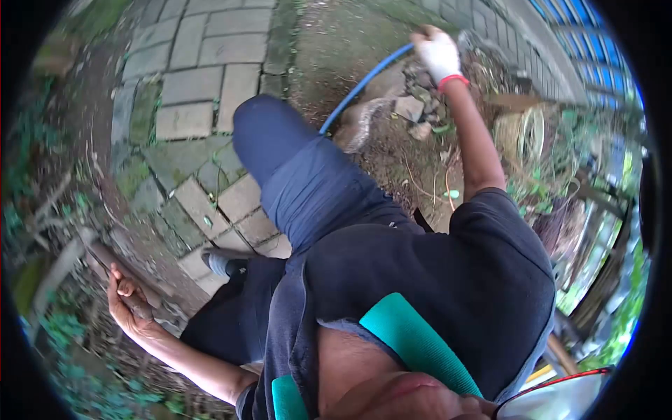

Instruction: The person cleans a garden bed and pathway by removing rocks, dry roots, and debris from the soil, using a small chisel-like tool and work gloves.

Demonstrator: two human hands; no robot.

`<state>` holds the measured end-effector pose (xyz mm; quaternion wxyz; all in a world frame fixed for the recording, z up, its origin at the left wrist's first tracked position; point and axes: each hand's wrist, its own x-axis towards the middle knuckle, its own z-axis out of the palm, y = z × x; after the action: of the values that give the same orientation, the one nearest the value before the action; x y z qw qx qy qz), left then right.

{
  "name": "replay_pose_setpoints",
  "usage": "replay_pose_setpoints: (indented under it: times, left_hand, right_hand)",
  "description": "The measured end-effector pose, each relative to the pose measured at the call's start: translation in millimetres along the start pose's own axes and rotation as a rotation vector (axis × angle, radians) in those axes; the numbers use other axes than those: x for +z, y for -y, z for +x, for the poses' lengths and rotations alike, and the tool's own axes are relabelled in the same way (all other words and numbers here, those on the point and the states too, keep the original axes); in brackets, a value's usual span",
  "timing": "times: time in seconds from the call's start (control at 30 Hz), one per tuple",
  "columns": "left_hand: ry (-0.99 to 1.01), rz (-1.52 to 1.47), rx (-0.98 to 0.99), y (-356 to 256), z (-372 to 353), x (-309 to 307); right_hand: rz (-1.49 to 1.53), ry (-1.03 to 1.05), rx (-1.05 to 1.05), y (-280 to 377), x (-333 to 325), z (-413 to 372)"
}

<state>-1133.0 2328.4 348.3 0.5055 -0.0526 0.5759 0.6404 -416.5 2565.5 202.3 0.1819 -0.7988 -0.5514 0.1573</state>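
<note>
My right hand (435, 52), in a white glove with a red cuff, is stretched out at the upper right. It is closed on one end of a blue hose (367, 80), which curves down until my knee hides it. Stones (409, 108) and a shiny, blurred brownish thing (355, 127) lie on the soil beside the hose. My left hand (129, 301) is bare and held out at the lower left. Its fingers are bent around a thin dark stick-like thing (100, 262), whose kind I cannot make out.
Paving bricks (185, 122) cover the ground ahead of my bent leg. Plants (70, 336) and dry twigs border the left side. To the right are a pale coiled bundle (523, 133), a block wall (514, 42) and blue slatted panels (584, 38).
</note>
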Motion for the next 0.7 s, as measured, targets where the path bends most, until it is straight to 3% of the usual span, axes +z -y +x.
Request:
replay_pose_setpoints:
  times: [0.07, 0.13, 0.17, 0.2, 0.23, 0.33, 0.37, 0.4, 0.47, 0.53, 0.57, 0.63, 0.7]
  left_hand:
    - [-0.03, 0.229, 0.006, 3, 42, -13]
    - [-0.141, 0.361, -0.053, 8, 85, -24]
    - [-0.173, 0.409, -0.106, 7, 100, -31]
    - [-0.205, 0.451, -0.155, 8, 112, -33]
    - [-0.337, 0.388, -0.143, 15, 117, -27]
    - [-0.276, 0.35, -0.261, 13, 114, -15]
    - [-0.303, 0.335, -0.261, 27, 88, 22]
    - [-0.246, 0.413, -0.222, 36, 73, 44]
    - [-0.126, 0.572, -0.151, 50, 55, 81]
    - [-0.029, 0.629, -0.153, 70, 32, 134]
    - [0.036, 0.663, -0.148, 80, 24, 155]
    - [0.161, 0.754, -0.074, 117, 11, 200]
    - [0.261, 0.929, 0.081, 166, -12, 247]
  right_hand:
    - [-0.117, -0.077, 0.123, -98, -37, -3]
    - [-0.031, -0.029, 0.24, -176, -35, -11]
    - [-0.148, -0.089, 0.139, -192, -30, -20]
    - [-0.128, 0.026, 0.18, -187, -30, -28]
    - [-0.204, 0.007, 0.127, -183, -24, -30]
    - [-0.429, -0.174, -0.027, -198, 13, -10]
    - [-0.352, -0.059, -0.01, -204, 19, 6]
    - [-0.404, -0.245, -0.106, -224, 44, 22]
    - [-0.16, -0.23, 0.192, -165, 26, 23]
    - [-0.169, -0.243, 0.273, -150, 29, 10]
    - [-0.197, -0.424, 0.163, -187, 67, 13]
    - [-0.25, -0.285, 0.091, -189, 57, -2]
    - [-0.355, 0.023, 0.018, -190, 35, -16]
